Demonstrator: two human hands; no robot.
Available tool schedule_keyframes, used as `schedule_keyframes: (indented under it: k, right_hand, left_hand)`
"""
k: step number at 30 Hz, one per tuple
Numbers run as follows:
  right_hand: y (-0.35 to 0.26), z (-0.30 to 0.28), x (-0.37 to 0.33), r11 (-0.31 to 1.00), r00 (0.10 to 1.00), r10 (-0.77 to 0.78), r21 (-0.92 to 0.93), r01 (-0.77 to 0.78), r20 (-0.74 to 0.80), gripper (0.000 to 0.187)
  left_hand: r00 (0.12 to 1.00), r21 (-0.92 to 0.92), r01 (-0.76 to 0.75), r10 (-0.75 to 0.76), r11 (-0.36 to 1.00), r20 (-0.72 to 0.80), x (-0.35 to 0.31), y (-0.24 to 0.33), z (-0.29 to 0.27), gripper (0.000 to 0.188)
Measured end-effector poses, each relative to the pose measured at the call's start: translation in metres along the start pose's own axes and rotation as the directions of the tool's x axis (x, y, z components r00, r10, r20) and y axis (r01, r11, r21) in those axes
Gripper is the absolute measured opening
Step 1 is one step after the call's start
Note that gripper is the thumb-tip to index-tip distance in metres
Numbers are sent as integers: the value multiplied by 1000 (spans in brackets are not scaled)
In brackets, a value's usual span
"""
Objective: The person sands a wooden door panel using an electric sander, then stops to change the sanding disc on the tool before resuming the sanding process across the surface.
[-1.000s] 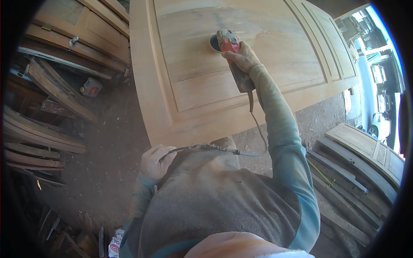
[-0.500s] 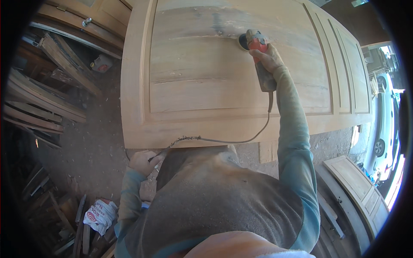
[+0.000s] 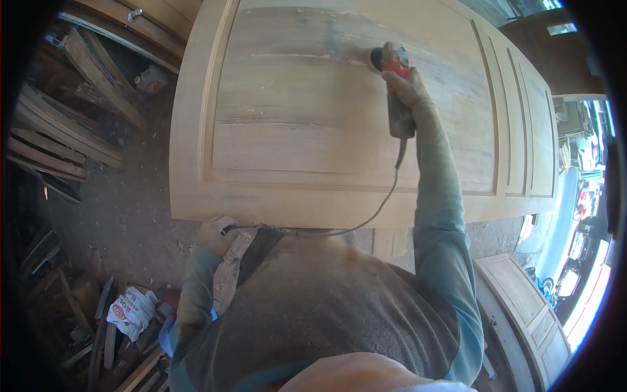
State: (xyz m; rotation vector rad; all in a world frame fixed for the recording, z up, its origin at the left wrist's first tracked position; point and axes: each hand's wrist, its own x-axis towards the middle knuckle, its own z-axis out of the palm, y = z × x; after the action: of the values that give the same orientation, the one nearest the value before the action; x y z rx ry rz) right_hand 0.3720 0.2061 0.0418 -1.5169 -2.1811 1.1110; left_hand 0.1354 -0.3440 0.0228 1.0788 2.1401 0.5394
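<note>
My right hand [image 3: 409, 88] is wrapped round the body of a red and grey angle grinder [image 3: 400, 111]. Its round disc [image 3: 376, 60] rests at the surface of a pale wooden door [image 3: 281, 147], on the large panel, beside dark streaks and rough cracks in the grain. From the grinder's rear end a grey power cord [image 3: 385, 198] curves down and left along the door's near edge. My left hand [image 3: 217, 236], just off that edge at the near left corner, is closed on the cord. Its fingers are partly hidden.
Curved and straight timber pieces [image 3: 72, 134] are stacked at the left. A white printed bag [image 3: 132, 312] lies on scrap wood at lower left. Another panelled door [image 3: 522, 294] leans at the right. A plastic jug [image 3: 151, 78] stands on the dusty floor near the door's left end.
The grinder has shifted slightly right over the panel. My left hand has come up closer to the door's edge, and the cord hangs lower. The view has turned a little.
</note>
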Motion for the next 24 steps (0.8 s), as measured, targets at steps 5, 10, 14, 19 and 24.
schedule_keyframes:
  k: [5,10,14,19,24]
  right_hand:
    - [-14,46,24,995,993,-78,-63,72,-92,63]
    - [-2,-3,11,999,1000,9,35,-9,-12,47]
    - [-35,58,-1,983,990,-141,118,138,14,49]
    - [-142,129,-34,975,991,-37,-214,63,125,84]
    - [-73,75,-18,997,991,22,-70,-13,128,72]
  left_hand:
    - [1000,-97,9,-8,995,7,8,-4,-8,16]
    - [995,-300,87,-71,950,64,-10,-11,-20,16]
    - [981,-454,44,47,890,187,15,11,-33,26]
    - [916,-284,-228,304,931,260,86,43,-56,41]
    - [913,-138,-406,395,903,-98,125,12,-70,57]
